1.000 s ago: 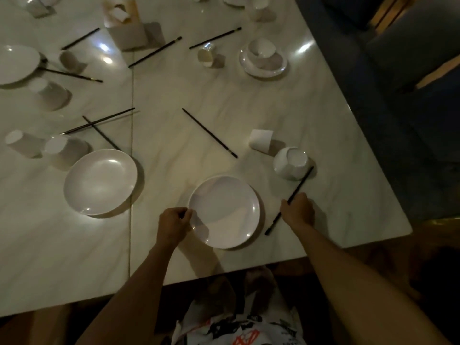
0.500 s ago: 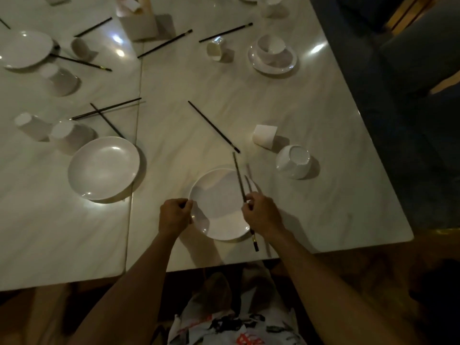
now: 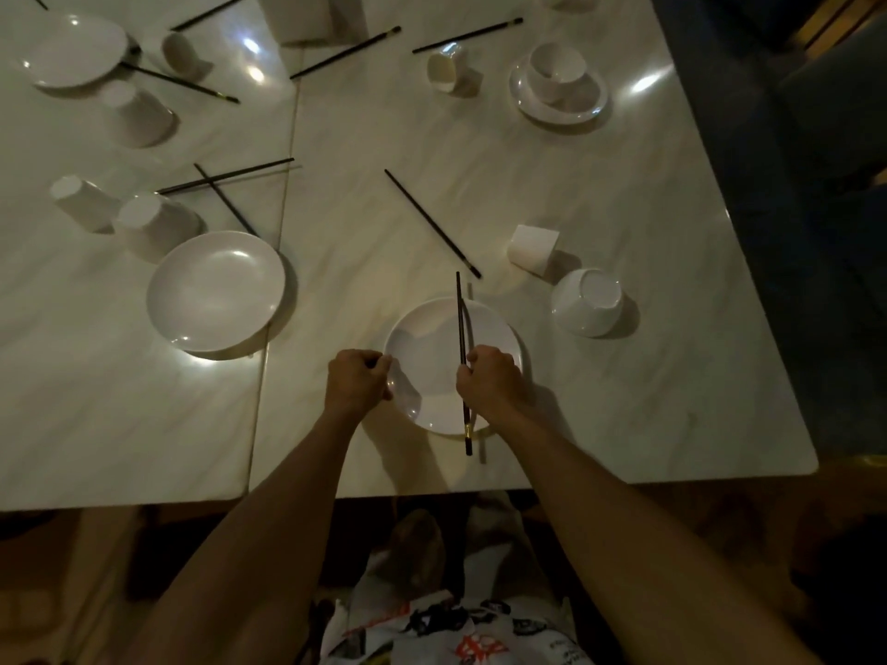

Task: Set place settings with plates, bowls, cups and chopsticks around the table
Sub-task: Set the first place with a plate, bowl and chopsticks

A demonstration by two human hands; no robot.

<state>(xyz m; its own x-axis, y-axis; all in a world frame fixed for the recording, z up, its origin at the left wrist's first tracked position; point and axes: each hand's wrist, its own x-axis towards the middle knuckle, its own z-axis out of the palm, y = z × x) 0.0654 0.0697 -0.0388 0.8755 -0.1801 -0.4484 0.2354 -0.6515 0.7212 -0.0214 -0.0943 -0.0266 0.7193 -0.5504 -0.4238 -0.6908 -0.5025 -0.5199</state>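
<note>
Dim light, pale marble table (image 3: 600, 194), two slabs meeting at a seam left of me.

Around the work spot: a second white plate (image 3: 216, 290) sits left of mine, across the seam, well apart. Behind it two cups upside down, (image 3: 156, 225) and (image 3: 84, 201), just beside each other. A pair of dark chopsticks (image 3: 225, 176) lies crossed by a single one near them. One loose chopstick (image 3: 432, 223) lies diagonally beyond my plate, its near tip close to the far rim. To the right, a cup on its side (image 3: 533, 247) and a bowl tipped over (image 3: 586, 302), its base facing me; the two are near each other, apart from my plate. Far right: a bowl sitting in a saucer-like plate (image 3: 559, 84), a small cup tipped beside it (image 3: 445, 69). More chopsticks and a plate (image 3: 72, 50) are scattered at the far left. Nothing lies between my hands and the plate.

My plate (image 3: 422, 348): white, round, shallow, plain, flat on the table near the front edge, directly ahead of me. Shadow from my hands falls across its near half.

My left hand (image 3: 357, 381) is curled closed on the plate's left rim, pinching it. My right hand (image 3: 489, 381) is closed around a dark chopstick (image 3: 461, 324) over the plate's right half; the stick runs nearly straight away from me, tip past the far rim, gold-banded butt end past the near rim. Whether it touches the plate I cannot tell.
</note>
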